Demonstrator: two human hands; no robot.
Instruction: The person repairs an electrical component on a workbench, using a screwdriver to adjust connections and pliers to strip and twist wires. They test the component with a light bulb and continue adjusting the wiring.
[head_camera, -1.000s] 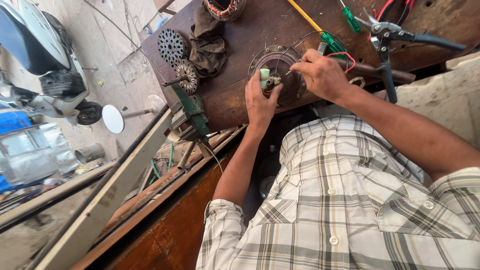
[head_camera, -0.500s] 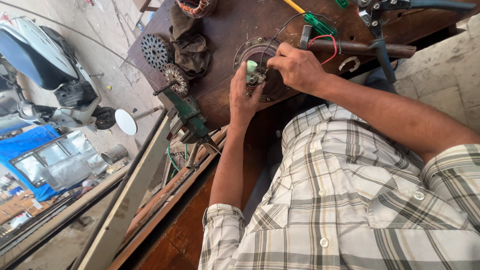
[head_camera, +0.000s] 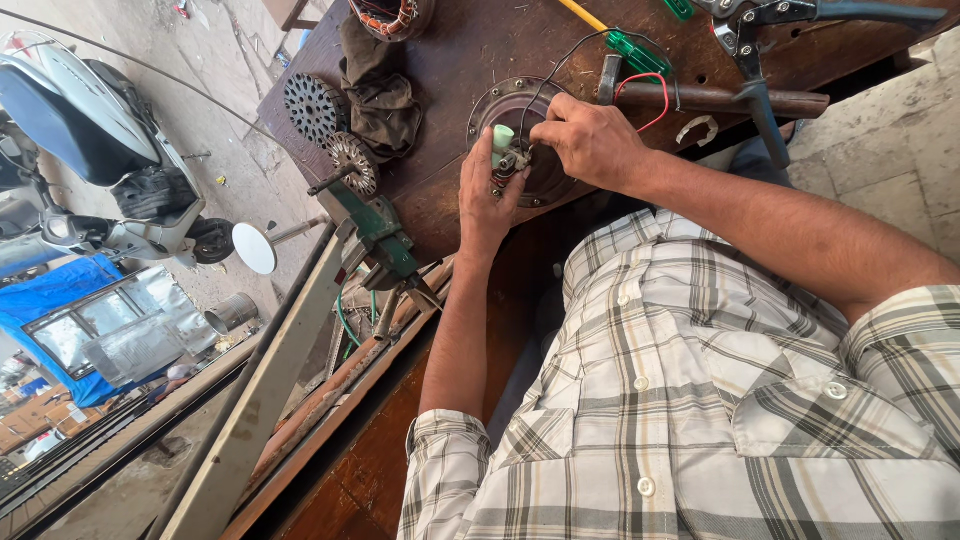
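Bare worktop lay open left of the disc; a rag and hammer hemmed it.

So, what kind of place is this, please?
Probably a small roadside repair workshop for motors: a worn wooden workbench holds a round motor part under both hands, a green bench vise sits at its edge, and a scooter is parked beside it.

Left hand reaches forward, fingers curled, pinching. Right hand bent inward at wrist, fingertips meeting left's.
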